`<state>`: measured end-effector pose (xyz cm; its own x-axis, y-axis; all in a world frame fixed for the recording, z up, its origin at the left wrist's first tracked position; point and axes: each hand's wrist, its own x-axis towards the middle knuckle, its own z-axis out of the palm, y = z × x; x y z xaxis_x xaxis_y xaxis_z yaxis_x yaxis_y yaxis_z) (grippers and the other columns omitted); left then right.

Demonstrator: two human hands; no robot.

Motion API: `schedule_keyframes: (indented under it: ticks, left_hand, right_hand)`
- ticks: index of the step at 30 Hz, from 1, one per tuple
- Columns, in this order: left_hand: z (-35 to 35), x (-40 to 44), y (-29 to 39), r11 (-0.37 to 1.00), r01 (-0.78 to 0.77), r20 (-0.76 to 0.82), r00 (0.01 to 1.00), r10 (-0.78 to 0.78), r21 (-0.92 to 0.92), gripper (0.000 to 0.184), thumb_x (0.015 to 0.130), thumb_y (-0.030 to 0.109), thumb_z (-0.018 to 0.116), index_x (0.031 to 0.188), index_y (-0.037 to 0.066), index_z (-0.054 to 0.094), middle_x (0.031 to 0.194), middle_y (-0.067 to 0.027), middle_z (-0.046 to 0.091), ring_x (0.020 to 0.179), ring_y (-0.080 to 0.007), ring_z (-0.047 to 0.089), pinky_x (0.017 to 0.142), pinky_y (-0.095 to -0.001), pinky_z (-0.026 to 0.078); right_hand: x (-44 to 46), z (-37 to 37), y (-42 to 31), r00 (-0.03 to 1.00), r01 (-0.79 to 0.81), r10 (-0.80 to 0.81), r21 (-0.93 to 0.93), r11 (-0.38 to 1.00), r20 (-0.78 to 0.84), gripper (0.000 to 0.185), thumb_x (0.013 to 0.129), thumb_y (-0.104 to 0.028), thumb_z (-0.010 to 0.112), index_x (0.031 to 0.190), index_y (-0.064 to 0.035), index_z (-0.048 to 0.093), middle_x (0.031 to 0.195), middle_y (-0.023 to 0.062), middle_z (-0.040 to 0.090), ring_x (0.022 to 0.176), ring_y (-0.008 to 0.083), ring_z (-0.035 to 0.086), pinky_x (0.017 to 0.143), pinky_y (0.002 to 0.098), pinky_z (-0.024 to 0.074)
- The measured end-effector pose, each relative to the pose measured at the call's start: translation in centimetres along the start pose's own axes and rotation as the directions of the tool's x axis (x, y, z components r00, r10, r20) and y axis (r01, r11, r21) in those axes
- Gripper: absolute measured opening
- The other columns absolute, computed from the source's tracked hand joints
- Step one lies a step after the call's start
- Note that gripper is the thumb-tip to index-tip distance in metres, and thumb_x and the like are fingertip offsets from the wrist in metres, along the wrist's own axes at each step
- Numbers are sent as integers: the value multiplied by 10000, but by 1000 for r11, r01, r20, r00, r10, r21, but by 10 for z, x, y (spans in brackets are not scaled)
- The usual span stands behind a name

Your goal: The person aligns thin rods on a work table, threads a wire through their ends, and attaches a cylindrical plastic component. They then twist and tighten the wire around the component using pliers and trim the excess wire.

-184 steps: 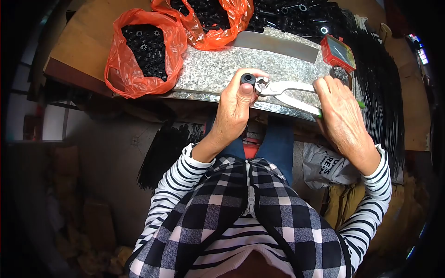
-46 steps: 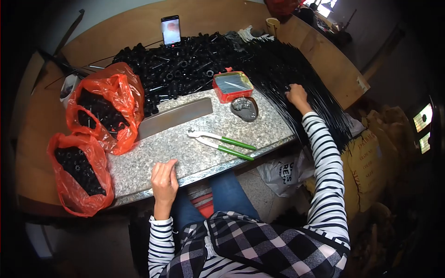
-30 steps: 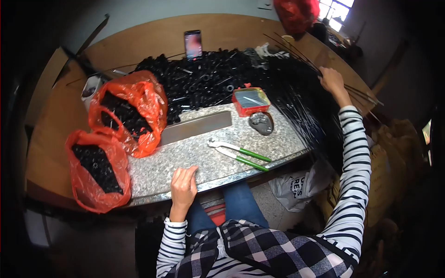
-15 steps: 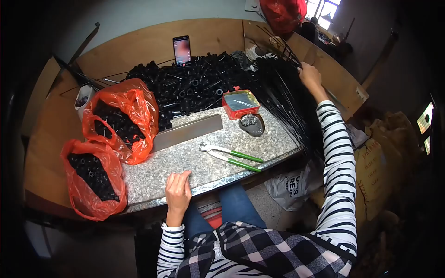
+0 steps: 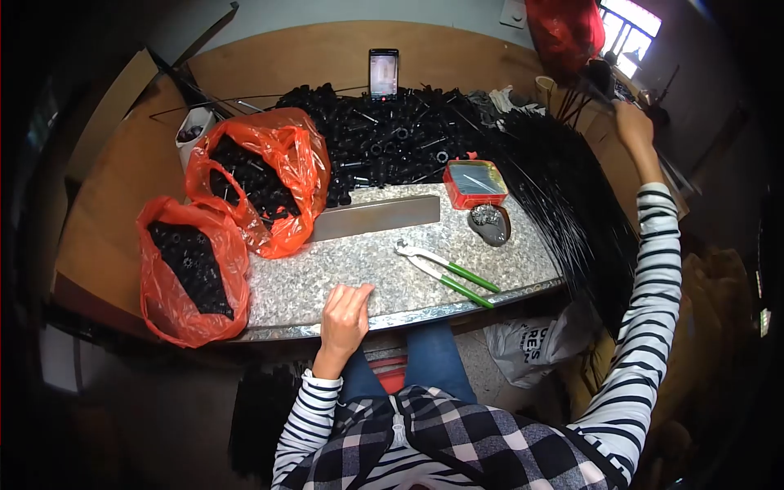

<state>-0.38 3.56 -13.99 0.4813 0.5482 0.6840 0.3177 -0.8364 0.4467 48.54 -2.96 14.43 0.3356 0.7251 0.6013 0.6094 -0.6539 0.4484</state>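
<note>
My left hand (image 5: 345, 320) rests at the front edge of the speckled stone slab (image 5: 302, 282), fingers curled in and nothing seen in them. Out at the far right, my right hand (image 5: 634, 129) is closed round some thin black rods (image 5: 603, 91), blurred at their ends. Below it spreads a big bundle of thin black strands (image 5: 563, 180). Green-handled pincers (image 5: 449, 273) lie on the slab, jaws toward the left. Behind them are a metal bar (image 5: 380, 216), a dark round holder with small metal pieces (image 5: 492, 224) and a red box of thin pins (image 5: 475, 184).
Two red plastic bags (image 5: 192, 273) of small black parts stand at the left. A heap of black parts (image 5: 384, 135) covers the back, with a phone (image 5: 383, 75) propped behind it. A wooden board (image 5: 327, 53) walls the table. A printed plastic bag (image 5: 531, 347) hangs below.
My right hand has swung further out to the right with the rods, away from the bundle. The whole view has shifted with my head. My left hand stays at the slab's edge.
</note>
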Motion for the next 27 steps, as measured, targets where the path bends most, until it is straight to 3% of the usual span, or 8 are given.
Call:
schedule_keyframes:
  ticks: [6,8,10,15,20,23,25,27]
  left_hand:
    - [-2,1,-5,990,74,15,997,-73,-119,172,747,-56,564,895,16,615,692,-106,562,623,-250,527,635,-344,430]
    - [-9,6,-3,885,310,116,951,-287,-349,143,817,-17,521,894,12,637,615,-81,563,585,-171,557,579,-284,445]
    - [-20,15,-12,834,387,159,922,-353,-394,149,834,-1,512,914,12,637,636,-66,581,620,-135,578,577,-251,454]
    - [-74,89,-7,967,103,-178,973,-146,-231,144,835,88,550,935,3,609,894,-131,601,867,-239,574,787,-329,447]
    - [-108,146,8,900,102,-63,988,-142,-424,555,836,342,612,1206,-38,449,1148,-162,515,1049,-235,508,897,-324,394]
    - [-104,144,36,618,288,219,958,-187,-731,799,766,447,672,1292,-49,333,1258,-156,439,1113,-230,475,907,-295,398]
    - [-107,134,50,647,334,248,942,-225,-685,813,746,438,693,1272,-75,345,1238,-195,471,1103,-258,502,906,-312,409]
    - [-121,126,53,989,87,179,982,-66,-116,637,704,334,741,1178,-11,494,900,-217,639,853,-263,645,760,-313,485]
  right_hand:
    - [-28,-32,-6,972,-141,179,228,963,-155,261,899,-258,449,1030,-53,542,825,208,616,783,378,603,651,450,469]
    - [-27,-24,5,991,10,101,805,593,-88,303,913,-243,448,1079,2,512,744,143,588,691,211,588,623,339,451]
    - [-53,-72,-20,990,3,85,629,778,-110,316,919,-231,466,1070,45,500,657,47,505,609,98,476,551,264,404]
    - [-104,-121,-74,964,219,-2,788,576,-266,156,908,-135,486,938,4,548,580,-10,390,496,53,356,449,229,290]
    - [-149,-168,-132,964,227,-216,902,366,-155,79,890,-51,463,902,16,504,597,34,460,505,69,404,461,229,335]
    - [-170,-168,-164,914,374,-314,829,415,-256,91,847,-12,524,914,15,468,671,210,521,590,382,522,525,359,420]
    - [-179,-176,-179,896,388,-358,857,340,-264,145,827,15,530,959,25,470,666,221,483,595,395,501,524,371,397]
    - [-175,-172,-187,881,410,-359,876,255,-307,153,831,5,528,974,31,483,643,212,463,552,373,457,514,353,381]
